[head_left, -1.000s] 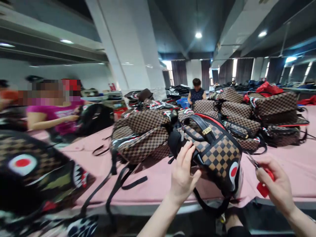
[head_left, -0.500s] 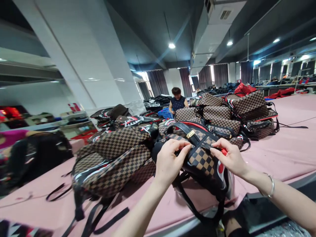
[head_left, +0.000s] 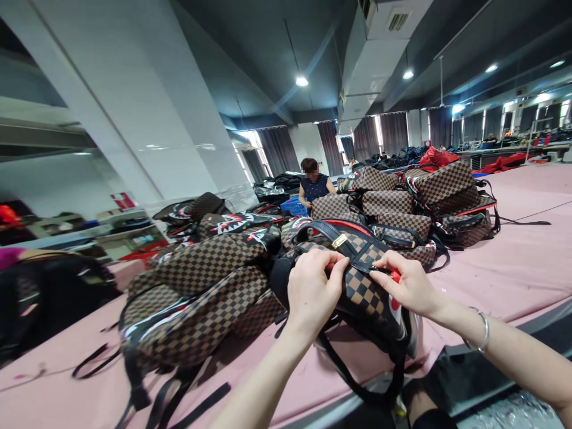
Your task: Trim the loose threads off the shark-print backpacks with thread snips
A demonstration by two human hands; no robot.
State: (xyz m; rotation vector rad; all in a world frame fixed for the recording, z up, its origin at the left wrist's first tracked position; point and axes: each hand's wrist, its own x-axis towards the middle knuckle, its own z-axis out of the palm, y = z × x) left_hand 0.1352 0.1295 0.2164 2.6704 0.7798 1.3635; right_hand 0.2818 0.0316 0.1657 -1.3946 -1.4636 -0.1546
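Observation:
A brown checkered backpack [head_left: 366,292] with black trim and a red-lined edge leans at the front of the pink table, in the middle of the view. Near its top, a gold buckle [head_left: 339,241] sits on a black strap [head_left: 363,266]. My left hand [head_left: 317,286] pinches at the left side of this strap, thumb against fingers. The strap's right end is between the thumb and fingers of my right hand [head_left: 404,281], which wears a silver bangle [head_left: 484,331] on the wrist. A small red thing [head_left: 395,276] shows beside my right fingertips.
Checkered backpacks [head_left: 201,298] are piled on the left of the pink table [head_left: 522,256], with loose straps hanging forward. Another pile [head_left: 447,190] stands behind and to the right. A person [head_left: 314,185] in a dark sleeveless top is beyond the piles. A black bag [head_left: 58,298] is at far left.
The whole scene has shifted slightly left in the view. Both hands stay on the strap, and my right hand has come a little closer to my left.

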